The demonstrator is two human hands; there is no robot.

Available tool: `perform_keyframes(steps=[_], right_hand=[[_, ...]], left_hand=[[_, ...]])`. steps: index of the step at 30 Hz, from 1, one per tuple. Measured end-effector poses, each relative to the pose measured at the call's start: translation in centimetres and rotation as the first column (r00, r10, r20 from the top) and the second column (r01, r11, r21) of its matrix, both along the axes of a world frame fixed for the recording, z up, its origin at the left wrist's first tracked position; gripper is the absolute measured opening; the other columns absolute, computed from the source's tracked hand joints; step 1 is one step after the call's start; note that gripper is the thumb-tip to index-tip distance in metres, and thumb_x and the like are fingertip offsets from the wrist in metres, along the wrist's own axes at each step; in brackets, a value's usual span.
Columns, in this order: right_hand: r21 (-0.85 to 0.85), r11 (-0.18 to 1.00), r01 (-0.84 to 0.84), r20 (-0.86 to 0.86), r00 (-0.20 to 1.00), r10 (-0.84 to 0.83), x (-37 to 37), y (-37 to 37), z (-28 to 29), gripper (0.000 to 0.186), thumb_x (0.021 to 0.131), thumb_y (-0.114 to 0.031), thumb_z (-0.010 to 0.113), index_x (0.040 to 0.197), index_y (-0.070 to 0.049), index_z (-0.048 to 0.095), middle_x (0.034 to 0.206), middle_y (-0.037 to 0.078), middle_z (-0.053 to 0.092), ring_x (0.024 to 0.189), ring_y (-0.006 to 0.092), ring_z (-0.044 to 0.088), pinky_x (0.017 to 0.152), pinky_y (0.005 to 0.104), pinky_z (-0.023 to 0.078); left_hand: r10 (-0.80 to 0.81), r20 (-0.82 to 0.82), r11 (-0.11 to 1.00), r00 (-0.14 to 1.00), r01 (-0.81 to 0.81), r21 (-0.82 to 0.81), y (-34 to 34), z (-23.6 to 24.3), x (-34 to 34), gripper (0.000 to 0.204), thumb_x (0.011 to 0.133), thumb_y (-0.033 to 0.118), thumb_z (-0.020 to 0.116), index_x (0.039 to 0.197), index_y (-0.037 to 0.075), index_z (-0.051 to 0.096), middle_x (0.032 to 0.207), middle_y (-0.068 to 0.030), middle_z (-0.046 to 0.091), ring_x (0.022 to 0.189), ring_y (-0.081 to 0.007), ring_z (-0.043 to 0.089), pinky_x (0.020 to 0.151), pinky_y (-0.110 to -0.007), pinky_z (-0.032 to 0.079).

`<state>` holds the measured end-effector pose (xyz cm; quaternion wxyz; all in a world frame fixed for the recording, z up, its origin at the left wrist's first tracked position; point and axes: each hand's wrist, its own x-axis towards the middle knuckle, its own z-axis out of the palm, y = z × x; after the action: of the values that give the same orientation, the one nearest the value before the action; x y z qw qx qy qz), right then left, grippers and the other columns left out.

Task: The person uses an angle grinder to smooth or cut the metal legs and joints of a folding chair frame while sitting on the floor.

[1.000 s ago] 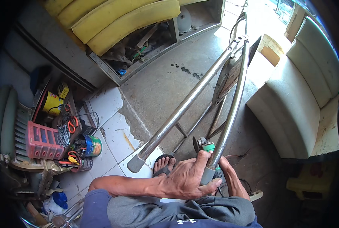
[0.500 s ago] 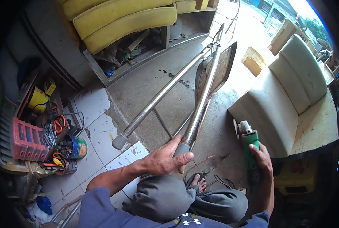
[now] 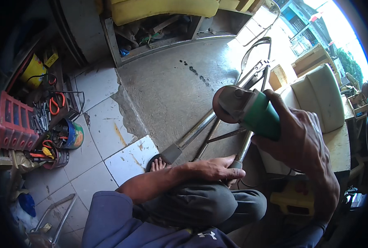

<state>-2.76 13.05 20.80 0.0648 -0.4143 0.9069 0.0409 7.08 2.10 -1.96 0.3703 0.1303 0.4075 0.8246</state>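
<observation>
My right hand (image 3: 301,140) is wrapped round the green body of an angle grinder (image 3: 263,115), raised in front of me. The grinder's reddish-brown disc (image 3: 221,108) faces left, in front of the tubes of a metal chair frame (image 3: 197,131); whether they touch I cannot tell. Low in the middle, just above my knee, my left hand (image 3: 215,168) is closed round the grey-capped end of one tube. Another tube ends in a grey rubber foot (image 3: 170,154) beside my bare foot (image 3: 158,165). Part of the frame is hidden behind the grinder and my right hand.
A cream padded seat (image 3: 316,99) stands at the right, with a yellow case (image 3: 289,201) below it. On the left are a red plastic rack (image 3: 15,132), orange-handled scissors (image 3: 56,103) and a can of tools (image 3: 77,134). Yellow cushions (image 3: 163,10) lie on a low shelf at the back.
The grinder has come up and left from beside the cream seat to over the chair frame. My left hand and the frame have shifted right, the frame turning. My view has moved too.
</observation>
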Motion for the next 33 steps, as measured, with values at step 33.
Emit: perform_keyframes(steps=[33], right_hand=[[0.317, 0.934, -0.164, 0.059, 0.986, 0.154, 5.9, -10.5, 2.0, 0.070, 0.081, -0.028, 0.082, 0.137, -0.004, 0.050, 0.070, 0.018, 0.070, 0.067, 0.0389, 0.072, 0.068, 0.0486, 0.052]], left_hand=[[-0.022, -0.548, 0.982, 0.836, -0.085, -0.168, 1.4, -6.6, -1.0, 0.061, 0.105, 0.060, 0.053, 0.134, 0.006, 0.062, 0.112, -0.0110, 0.072, 0.099, -0.0257, 0.069, 0.090, -0.038, 0.054]])
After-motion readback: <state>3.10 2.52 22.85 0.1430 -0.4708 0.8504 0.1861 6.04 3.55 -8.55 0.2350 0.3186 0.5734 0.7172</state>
